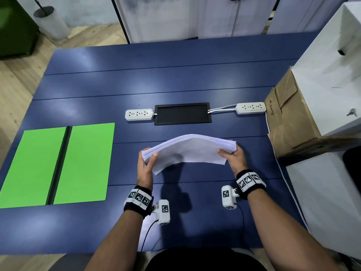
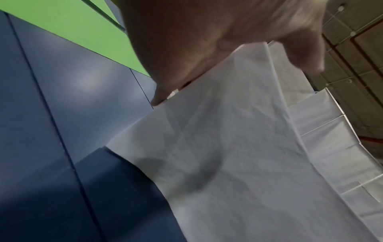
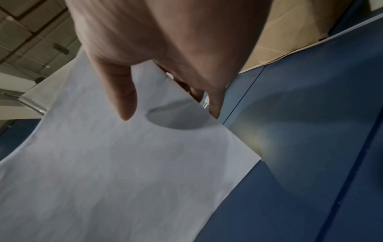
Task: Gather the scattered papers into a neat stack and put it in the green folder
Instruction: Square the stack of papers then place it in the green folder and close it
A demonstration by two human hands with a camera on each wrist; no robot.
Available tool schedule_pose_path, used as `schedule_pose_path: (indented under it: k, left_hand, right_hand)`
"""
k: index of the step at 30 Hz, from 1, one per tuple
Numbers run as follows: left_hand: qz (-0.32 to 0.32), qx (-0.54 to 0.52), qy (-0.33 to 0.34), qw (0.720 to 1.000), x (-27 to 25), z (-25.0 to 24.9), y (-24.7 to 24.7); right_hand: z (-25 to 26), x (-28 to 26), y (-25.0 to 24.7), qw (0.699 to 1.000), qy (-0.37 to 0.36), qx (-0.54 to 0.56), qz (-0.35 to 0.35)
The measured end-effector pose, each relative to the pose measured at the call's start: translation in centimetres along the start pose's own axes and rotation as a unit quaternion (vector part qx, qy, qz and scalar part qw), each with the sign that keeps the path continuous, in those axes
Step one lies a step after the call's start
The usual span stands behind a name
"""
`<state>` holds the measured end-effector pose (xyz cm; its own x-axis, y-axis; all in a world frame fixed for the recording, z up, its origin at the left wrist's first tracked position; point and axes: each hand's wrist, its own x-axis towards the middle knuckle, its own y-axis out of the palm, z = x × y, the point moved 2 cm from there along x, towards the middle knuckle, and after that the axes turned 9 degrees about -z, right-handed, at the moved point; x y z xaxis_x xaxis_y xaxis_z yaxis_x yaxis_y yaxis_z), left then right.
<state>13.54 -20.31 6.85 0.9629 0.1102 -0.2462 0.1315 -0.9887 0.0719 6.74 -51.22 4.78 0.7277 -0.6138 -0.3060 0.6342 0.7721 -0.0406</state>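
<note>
A stack of white papers [image 1: 187, 149] is held above the blue table, bowed upward in the middle. My left hand [image 1: 147, 159] grips its left end, thumb on top. My right hand [image 1: 230, 153] grips its right end, thumb on top and fingers underneath. Up close, the left wrist view shows the papers [image 2: 238, 155] under my left hand [image 2: 196, 49]; the right wrist view shows the papers [image 3: 124, 163] with my right hand's [image 3: 165, 65] thumb pressed on them. The green folder [image 1: 58, 165] lies open and flat at the table's left, a dark spine down its middle.
Two white power strips [image 1: 139, 114] [image 1: 251, 108] flank a black cable tray [image 1: 182, 113] beyond the papers. A brown cardboard box [image 1: 293, 118] and white cabinets [image 1: 332, 75] stand at the right. The blue table [image 1: 175, 79] stretches back to its far edge.
</note>
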Motion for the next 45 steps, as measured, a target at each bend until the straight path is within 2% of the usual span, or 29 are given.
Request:
schedule_pose_path:
  k: [4,7,15,18,20,31,37,45]
  left_hand:
    - [-0.072,-0.011,0.005,0.997,-0.2,-0.4,1.0]
    - [-0.092,-0.012,-0.008,0.996,0.2,-0.1,1.1]
    - [-0.086,0.003,-0.025,0.996,0.8,-0.2,0.6]
    - [-0.052,0.024,-0.022,0.998,0.8,-0.2,0.6]
    - [-0.036,0.040,-0.016,0.998,0.6,-0.3,0.6]
    - [-0.066,0.043,-0.051,0.996,1.4,0.1,0.1]
    - [-0.060,0.052,-0.057,0.995,1.3,0.0,0.4]
    - [-0.059,0.069,-0.056,0.994,1.7,0.4,0.2]
  right_hand:
    - [-0.3,0.2,-0.3,1.000,0.020,-0.005,-0.004]
    - [-0.1,0.1,-0.5,1.000,0.015,-0.008,0.000]
    - [1.2,-0.6,-0.3,1.000,-0.024,0.008,0.005]
    - [1.4,-0.9,0.0,0.999,-0.026,0.026,0.000]
    - [1.4,-1.0,0.2,0.999,-0.022,0.026,-0.020]
    - [1.3,0.0,0.8,0.985,0.039,-0.014,-0.170]
    - [2.2,-0.3,1.1,0.989,-0.034,0.007,-0.144]
    - [2.2,-0.1,1.1,0.986,-0.034,-0.008,-0.161]
